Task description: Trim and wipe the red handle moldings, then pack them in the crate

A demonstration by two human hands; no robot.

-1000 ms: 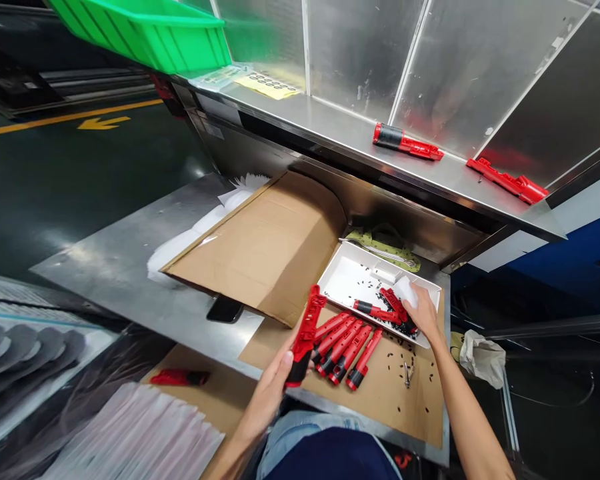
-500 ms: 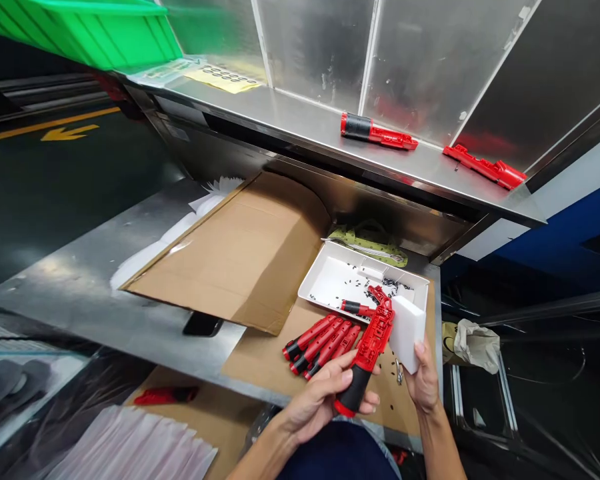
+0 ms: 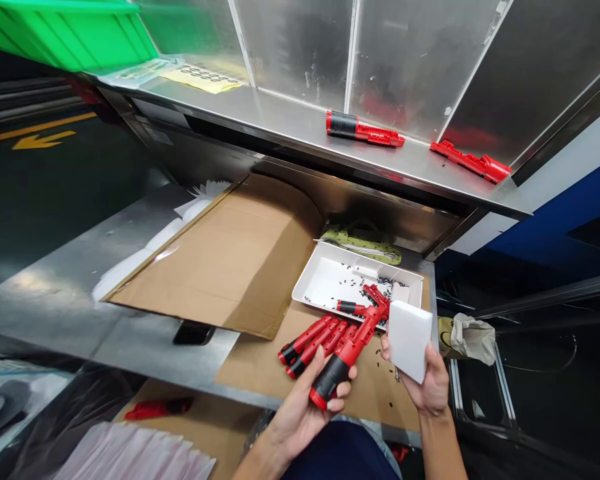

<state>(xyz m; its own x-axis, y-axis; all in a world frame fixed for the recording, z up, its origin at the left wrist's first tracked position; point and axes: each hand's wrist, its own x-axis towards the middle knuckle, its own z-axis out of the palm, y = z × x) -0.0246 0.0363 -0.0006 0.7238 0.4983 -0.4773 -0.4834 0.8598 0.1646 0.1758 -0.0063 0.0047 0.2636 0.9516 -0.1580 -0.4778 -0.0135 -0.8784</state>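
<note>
My left hand [image 3: 307, 400] is wrapped round the black grip of a red plastic housing [image 3: 354, 341], whose smooth outer side faces up. In my right hand [image 3: 427, 377] is a white block [image 3: 410, 337], perhaps foam, pinched between thumb and fingers beside the housing. Several similar red and black housings [image 3: 310, 347] lie in a row on the cardboard left of the held one. Behind my hands a white tray [image 3: 307, 283] contains small black parts, and red pieces overlap its front edge.
A large cardboard sheet [image 3: 220, 260] lies over white sheets on the metal bench, with a dark phone-like object [image 3: 194, 332] by its front edge. On the shelf above rest two red parts [image 3: 365, 129] and a yellow paper [image 3: 203, 78]. A green bin [image 3: 70, 37] stands at upper left.
The housing in my left hand has been turned over, from its ribbed inside to its smooth outside, and lowered leftward. My right hand has turned the white block so its broad face shows.
</note>
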